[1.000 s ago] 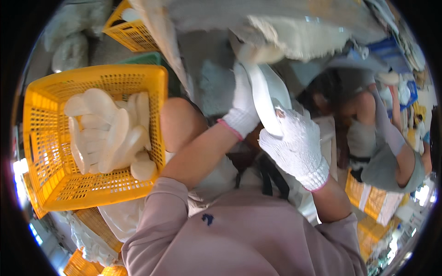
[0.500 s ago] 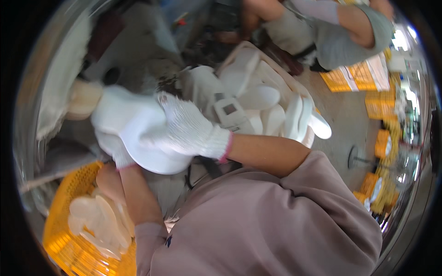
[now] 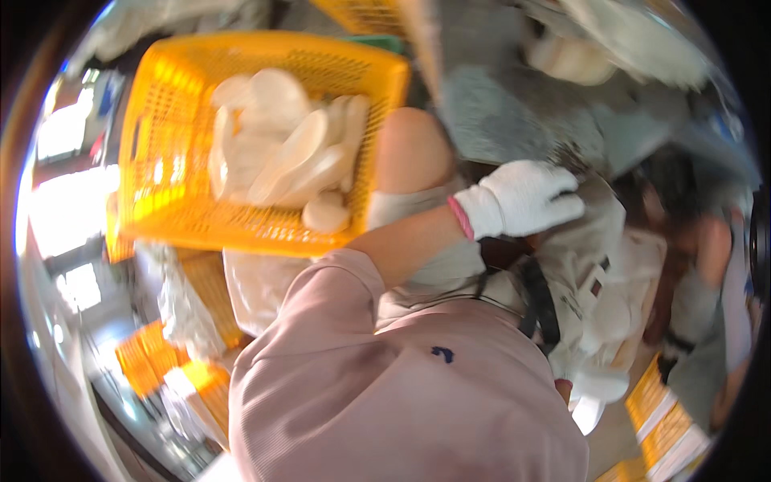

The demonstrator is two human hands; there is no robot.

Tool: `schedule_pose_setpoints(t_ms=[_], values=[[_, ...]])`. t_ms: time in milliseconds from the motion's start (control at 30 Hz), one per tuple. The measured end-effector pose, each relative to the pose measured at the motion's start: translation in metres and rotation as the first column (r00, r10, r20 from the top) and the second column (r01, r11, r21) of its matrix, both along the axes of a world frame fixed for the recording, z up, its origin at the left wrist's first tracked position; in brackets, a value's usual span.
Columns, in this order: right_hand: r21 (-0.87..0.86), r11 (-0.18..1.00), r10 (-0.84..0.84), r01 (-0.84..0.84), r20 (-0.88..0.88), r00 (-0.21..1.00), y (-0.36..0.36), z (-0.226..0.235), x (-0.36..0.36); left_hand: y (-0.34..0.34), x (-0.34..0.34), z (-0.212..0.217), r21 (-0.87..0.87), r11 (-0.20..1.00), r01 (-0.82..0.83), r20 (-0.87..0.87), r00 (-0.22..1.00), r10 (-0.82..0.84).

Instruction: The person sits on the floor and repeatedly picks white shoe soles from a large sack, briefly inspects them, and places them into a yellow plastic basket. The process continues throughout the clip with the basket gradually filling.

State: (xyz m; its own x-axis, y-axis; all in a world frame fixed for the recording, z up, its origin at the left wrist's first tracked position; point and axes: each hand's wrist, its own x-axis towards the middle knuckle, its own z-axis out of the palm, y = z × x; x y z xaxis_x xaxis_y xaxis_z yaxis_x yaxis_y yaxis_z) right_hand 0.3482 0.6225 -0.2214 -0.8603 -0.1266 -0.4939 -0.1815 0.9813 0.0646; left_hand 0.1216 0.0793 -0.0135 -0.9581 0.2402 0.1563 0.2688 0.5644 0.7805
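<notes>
My left hand (image 3: 522, 201), in a white knitted glove with a pink cuff, hangs over my lap near my knees. Its fingers are partly apart and hold nothing that I can see. My right hand is out of view; only a bit of skin shows by my right side. To the left stands a yellow plastic basket (image 3: 265, 241) with perforated walls. Several smooth, off-white, spoon-shaped pieces (image 3: 293, 153) lie jumbled inside it. More smooth white pieces (image 3: 606, 321) sit in a pale container to the right of my legs, partly hidden and blurred.
My bare knee (image 3: 414, 149) is close to the basket's right side. A grey, stained surface (image 3: 498, 116) lies ahead, with a blurred pale round part (image 3: 570, 60) beyond it. Another person (image 3: 707, 321) sits at the right. Yellow crates (image 3: 201, 390) stand lower left.
My view has swung left, bringing the basket fully into sight. Both hands were on a smooth white rounded piece; now my left hand is off it and the right has left view.
</notes>
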Motion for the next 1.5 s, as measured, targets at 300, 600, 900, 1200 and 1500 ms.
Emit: schedule_pose_setpoints(t_ms=[300, 600, 900, 1200, 1500], values=[[0.103, 0.655, -0.713, 0.749, 0.411, 0.567, -0.005, 0.172, -0.106, -0.33, 0.161, -0.077, -0.684, 0.098, -0.723, -0.446, 0.521, 0.727], [-0.672, 0.714, -0.005, -0.195, -0.284, 0.959, -0.263, 0.271, -0.18, -0.261, 0.146, 0.027, -0.73, 0.535, -0.425, -0.048, 0.813, 0.581], [-0.87, 0.118, -0.731, 0.478, 0.25, 0.635, -0.278, 0.338, -0.193, 0.025, 0.053, 0.033, 0.364, 0.924, -0.115, -0.406, 0.874, 0.269], [-0.972, 0.209, -0.687, 0.103, -0.071, 0.723, -0.281, 0.294, -0.162, 0.108, -0.083, 0.007, 0.709, 0.102, -0.697, 0.703, 0.71, -0.034], [-0.918, 0.273, -0.228, -0.287, -0.352, 0.908, -0.336, 0.268, -0.375, -0.014, -0.188, -0.057, 0.637, 0.378, -0.672, 0.634, 0.736, 0.239]])
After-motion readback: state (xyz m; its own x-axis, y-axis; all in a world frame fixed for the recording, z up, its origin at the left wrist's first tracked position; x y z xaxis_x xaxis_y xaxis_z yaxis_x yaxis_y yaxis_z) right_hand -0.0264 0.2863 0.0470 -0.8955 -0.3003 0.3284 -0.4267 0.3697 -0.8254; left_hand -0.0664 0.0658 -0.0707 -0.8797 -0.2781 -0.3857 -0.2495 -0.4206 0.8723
